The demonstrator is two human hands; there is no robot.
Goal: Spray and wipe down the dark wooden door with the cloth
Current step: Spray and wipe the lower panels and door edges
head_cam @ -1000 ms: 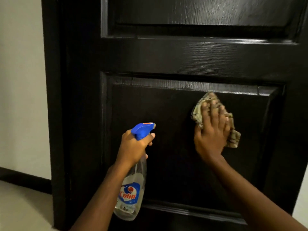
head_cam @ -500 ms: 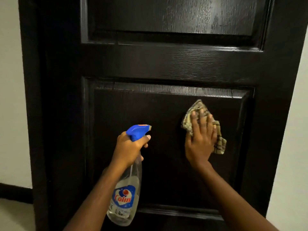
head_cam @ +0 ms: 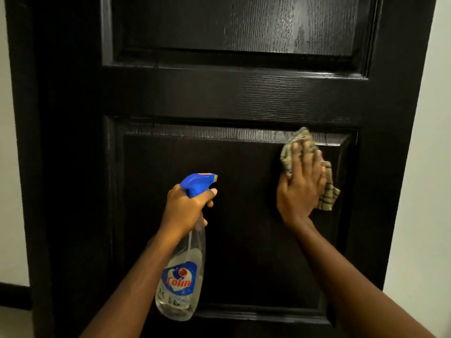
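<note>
At the upper right corner of the door's [head_cam: 244, 93] lower panel, the cloth [head_cam: 286, 158] was pressed flat under the right hand [head_cam: 301, 189], fingers [head_cam: 305, 162] straight. The bottle [head_cam: 180, 284] was gripped at its neck by the left hand's [head_cam: 185, 211] curled fingers, nozzle toward the door.

1. The door [head_cam: 244, 98] is glossy black with a wood-grain texture.
2. The cloth [head_cam: 328, 193] is beige with dark checked lines.
3. The spray bottle [head_cam: 181, 284] is clear, with a blue trigger head and a blue-and-red label.
4. The wall [head_cam: 424, 167] is off-white.
</note>
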